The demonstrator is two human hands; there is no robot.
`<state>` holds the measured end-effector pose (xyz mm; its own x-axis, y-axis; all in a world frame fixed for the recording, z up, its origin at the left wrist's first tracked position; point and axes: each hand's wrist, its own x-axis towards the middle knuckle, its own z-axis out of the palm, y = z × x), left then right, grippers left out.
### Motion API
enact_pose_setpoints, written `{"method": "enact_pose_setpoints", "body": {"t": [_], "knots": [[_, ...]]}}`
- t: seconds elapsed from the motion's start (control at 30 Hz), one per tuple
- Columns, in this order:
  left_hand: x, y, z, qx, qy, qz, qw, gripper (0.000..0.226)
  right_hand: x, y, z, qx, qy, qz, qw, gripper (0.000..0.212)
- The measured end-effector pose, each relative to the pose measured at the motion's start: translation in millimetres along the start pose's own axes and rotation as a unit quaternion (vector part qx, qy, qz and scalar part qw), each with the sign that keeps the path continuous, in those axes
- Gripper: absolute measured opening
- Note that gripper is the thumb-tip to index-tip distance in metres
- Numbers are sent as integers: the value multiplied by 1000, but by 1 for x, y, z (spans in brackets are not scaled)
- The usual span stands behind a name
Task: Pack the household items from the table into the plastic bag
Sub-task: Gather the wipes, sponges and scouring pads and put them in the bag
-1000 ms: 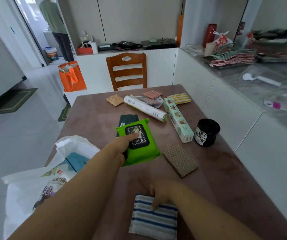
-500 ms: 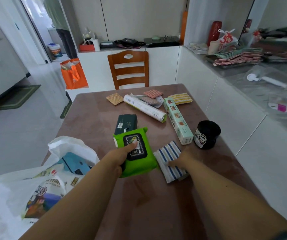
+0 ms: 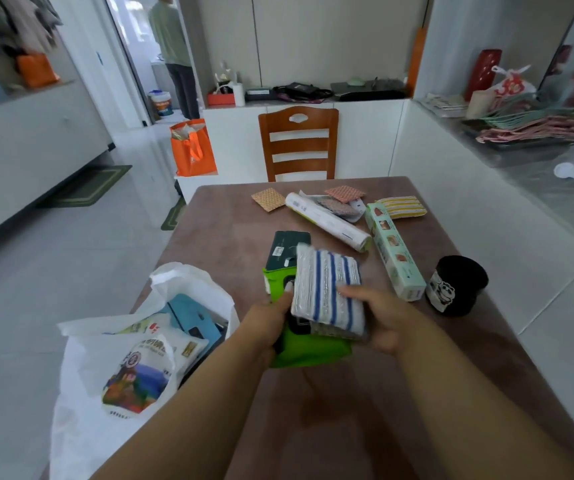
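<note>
My left hand [image 3: 268, 323] grips a green wet-wipes pack [image 3: 308, 351] just above the brown table [image 3: 365, 410]. My right hand [image 3: 379, 317] holds a blue-and-white striped cloth [image 3: 327, 289] with a brown sponge pad under it, pressed on top of the wipes pack. The white plastic bag [image 3: 188, 289] stands open at the table's left edge, with a blue item [image 3: 192, 313] and a printed packet [image 3: 140, 372] inside. Farther back lie a dark green packet [image 3: 283, 245], a white roll [image 3: 327, 221], a long pale-green box [image 3: 394, 251] and a black panda cup [image 3: 455, 284].
Small square pads [image 3: 268, 199] and a yellow striped cloth [image 3: 401, 206] lie at the table's far end. A wooden chair [image 3: 298, 143] stands behind it, an orange bag [image 3: 193, 148] on the floor to its left. White counters run along the right. A person stands in the far doorway.
My right hand picked up the striped cloth with the brown pad and brought it left onto the wipes pack. My left hand drew the wipes pack nearer to me.
</note>
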<state>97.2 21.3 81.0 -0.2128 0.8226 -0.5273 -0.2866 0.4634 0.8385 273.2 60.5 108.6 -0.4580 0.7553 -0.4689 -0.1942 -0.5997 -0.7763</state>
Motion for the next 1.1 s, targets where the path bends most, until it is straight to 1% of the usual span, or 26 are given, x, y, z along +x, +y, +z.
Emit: {"method": "enact_pose_setpoints", "body": {"t": [0.07,0.13,0.2,0.27,0.3,0.33,0.4,0.43,0.47,0.57,0.63,0.7,0.73,0.8,0.83,0.9,0.93,1.0,1.03,1.07,1.1], "knots": [[-16,5,2,-19,-8,-1,1000,47,-1,9,15,2,-15,16,1000,34],[-36,12,-7,-24,-10,-7,1000,57,-6,13,25,14,-36,10,999,36],[-57,20,-29,40,6,-7,999,70,-13,16,34,13,-66,5,998,37],[-78,32,-57,132,39,11,990,79,-19,21,51,3,-96,11,995,37],[-89,39,-71,165,64,27,984,78,-22,25,62,-1,-111,16,994,39],[-98,45,-85,199,93,51,974,75,-22,29,73,-5,-121,19,992,41],[-110,56,-111,279,157,104,942,68,-20,38,94,-9,-125,25,992,41],[-114,60,-122,300,182,125,928,69,-19,42,104,-11,-123,27,992,41],[-116,63,-132,303,200,129,923,71,-16,47,113,-14,-123,30,992,40],[-112,66,-148,305,194,71,930,79,-11,57,135,-28,-130,42,990,19],[-108,67,-153,334,174,31,926,84,-5,64,144,-26,-119,53,991,18],[-102,65,-158,378,156,3,912,91,2,69,150,-20,-98,70,992,18],[-101,65,-160,405,147,-9,902,93,6,71,151,-15,-84,72,994,25],[-99,64,-164,446,143,-29,883,93,12,72,151,-9,-62,74,995,49],[-98,64,-165,457,146,-37,877,91,14,72,151,-11,-56,79,995,54],[-94,63,-169,478,151,-34,865,92,17,73,151,-12,-51,99,994,52],[-91,61,-173,471,150,-37,868,96,18,74,153,-7,-48,115,992,46],[-86,58,-183,405,125,-72,903,115,19,78,158,-3,-40,149,988,42],[-87,58,-186,374,114,-90,916,120,21,80,161,-2,-38,161,986,43],[-91,59,-187,365,111,-98,919,115,23,81,163,0,-39,167,985,41],[-95,62,-185,376,117,-92,915,105,23,81,165,5,-40,174,984,37]]}}
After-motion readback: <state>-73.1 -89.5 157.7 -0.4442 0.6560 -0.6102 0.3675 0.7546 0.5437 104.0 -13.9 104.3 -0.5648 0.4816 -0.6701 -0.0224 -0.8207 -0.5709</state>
